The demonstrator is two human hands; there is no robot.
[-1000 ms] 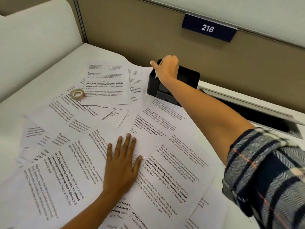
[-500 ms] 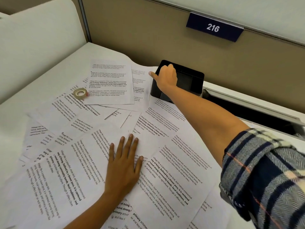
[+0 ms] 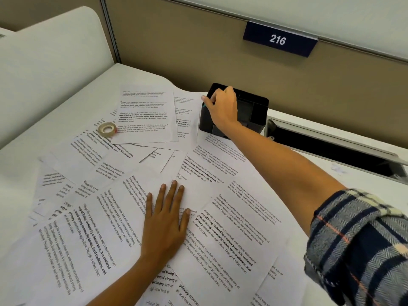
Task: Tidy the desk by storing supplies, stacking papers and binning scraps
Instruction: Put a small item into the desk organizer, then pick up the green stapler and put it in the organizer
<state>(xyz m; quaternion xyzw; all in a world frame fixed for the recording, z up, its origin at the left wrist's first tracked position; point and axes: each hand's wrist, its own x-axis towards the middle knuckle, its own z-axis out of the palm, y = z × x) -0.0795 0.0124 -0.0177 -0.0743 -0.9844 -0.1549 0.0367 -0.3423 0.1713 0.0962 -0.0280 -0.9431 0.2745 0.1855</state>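
One organizer (image 3: pixel 254 107) — right hand (image 3: pixel 223 107) atop

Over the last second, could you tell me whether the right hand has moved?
Yes. The right hand has sunk lower against the black organizer, from above its far rim down onto its left corner.

The left hand (image 3: pixel 164 219) lies flat, fingers straight, on loose printed papers (image 3: pixel 220 217) that cover the desk (image 3: pixel 92 102) from its near edge almost to its far edge. The right hand (image 3: pixel 223 107) reaches to a black organizer (image 3: pixel 254 111) at the far edge against the partition (image 3: pixel 176 51), fingers curled around a small teal-tipped item (image 3: pixel 204 104) at the organizer's left corner. A tape roll (image 3: pixel 107 129) sits on the papers toward the far left corner.
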